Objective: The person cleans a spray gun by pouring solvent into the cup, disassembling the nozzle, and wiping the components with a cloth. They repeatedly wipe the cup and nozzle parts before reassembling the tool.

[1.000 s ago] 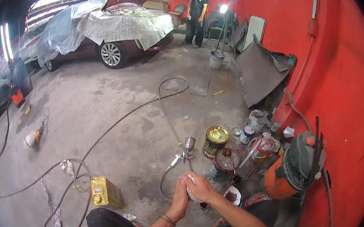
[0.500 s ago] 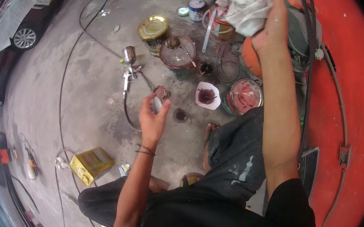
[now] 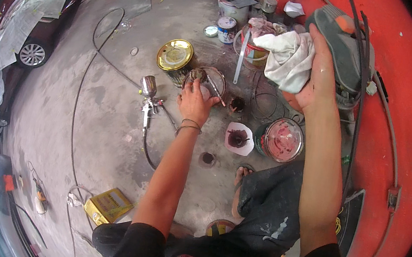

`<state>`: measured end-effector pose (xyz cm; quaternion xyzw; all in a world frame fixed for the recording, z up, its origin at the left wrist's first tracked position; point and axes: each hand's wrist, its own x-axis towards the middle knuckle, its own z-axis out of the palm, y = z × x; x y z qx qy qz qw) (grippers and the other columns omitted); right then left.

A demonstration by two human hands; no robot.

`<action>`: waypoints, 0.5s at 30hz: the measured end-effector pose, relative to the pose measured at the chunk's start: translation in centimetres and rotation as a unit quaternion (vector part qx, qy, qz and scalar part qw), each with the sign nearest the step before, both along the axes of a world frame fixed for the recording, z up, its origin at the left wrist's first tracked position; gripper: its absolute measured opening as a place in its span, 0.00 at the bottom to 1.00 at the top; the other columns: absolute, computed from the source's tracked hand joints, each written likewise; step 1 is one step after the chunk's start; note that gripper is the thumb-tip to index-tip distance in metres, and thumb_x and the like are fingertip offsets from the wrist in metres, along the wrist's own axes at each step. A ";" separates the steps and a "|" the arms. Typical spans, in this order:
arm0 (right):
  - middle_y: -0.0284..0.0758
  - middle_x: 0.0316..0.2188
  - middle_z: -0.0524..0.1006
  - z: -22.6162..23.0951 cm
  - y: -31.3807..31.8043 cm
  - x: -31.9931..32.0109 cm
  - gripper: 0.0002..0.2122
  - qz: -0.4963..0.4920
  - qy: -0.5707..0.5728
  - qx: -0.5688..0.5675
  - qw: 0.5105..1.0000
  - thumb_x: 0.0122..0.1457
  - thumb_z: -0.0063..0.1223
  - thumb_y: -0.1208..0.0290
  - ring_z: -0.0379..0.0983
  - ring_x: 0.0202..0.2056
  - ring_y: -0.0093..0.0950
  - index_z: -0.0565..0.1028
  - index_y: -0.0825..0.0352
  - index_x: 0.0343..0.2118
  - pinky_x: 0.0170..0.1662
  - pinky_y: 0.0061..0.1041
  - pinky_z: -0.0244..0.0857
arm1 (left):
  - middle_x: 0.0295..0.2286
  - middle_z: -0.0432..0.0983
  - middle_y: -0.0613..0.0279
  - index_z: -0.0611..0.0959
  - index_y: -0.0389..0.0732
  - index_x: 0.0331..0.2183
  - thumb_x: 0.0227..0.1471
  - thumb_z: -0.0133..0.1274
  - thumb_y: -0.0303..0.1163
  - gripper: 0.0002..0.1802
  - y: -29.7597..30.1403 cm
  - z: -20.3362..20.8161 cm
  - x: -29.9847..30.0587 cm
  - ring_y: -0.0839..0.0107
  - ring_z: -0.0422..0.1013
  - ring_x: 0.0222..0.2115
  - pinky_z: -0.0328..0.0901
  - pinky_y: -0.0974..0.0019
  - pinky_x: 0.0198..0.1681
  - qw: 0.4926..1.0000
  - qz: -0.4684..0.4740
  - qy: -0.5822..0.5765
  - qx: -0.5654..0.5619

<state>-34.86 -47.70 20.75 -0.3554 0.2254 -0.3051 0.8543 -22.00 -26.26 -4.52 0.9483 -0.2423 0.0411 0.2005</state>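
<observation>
My right hand (image 3: 317,85) grips a crumpled white cloth (image 3: 290,59), raised at the upper right beside a red bucket (image 3: 260,57) stuffed with stained rags. My left hand (image 3: 196,102) reaches over a large lidded paint bucket (image 3: 218,77). Its thumb and fingers curl around a small pale round piece (image 3: 205,93), partly hidden by the hand. A brown-stained small tin (image 3: 198,74) and a thin brush-like stick (image 3: 216,87) lie on that bucket's lid. Left of my hand, a spray gun (image 3: 147,109) with a metal cup rests on the floor, hose attached.
Around me stand a gold-lidded can (image 3: 175,56), a dark cup (image 3: 237,104), a white paper-lined cup (image 3: 239,138), a pink-stained can (image 3: 281,139) and a small dark-filled cup (image 3: 207,159). A yellow rectangular can (image 3: 108,206) is at lower left. A red wall (image 3: 389,124) bounds the right.
My left hand has moved forward and right, from near the floor to the paint bucket's lid. My right hand has come nearer with the cloth. The whole view has shifted slightly.
</observation>
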 end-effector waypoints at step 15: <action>0.42 0.48 0.82 -6.1 20.5 2.1 0.16 0.061 0.002 -0.730 0.681 0.71 0.47 0.56 0.75 0.56 0.44 0.79 0.61 0.50 0.59 0.50 0.61 | 0.70 0.59 0.50 0.62 0.36 0.71 0.61 0.29 0.80 0.60 7.4 15.4 -7.5 0.53 0.58 0.69 0.52 0.47 0.73 0.268 -0.205 0.519 -0.785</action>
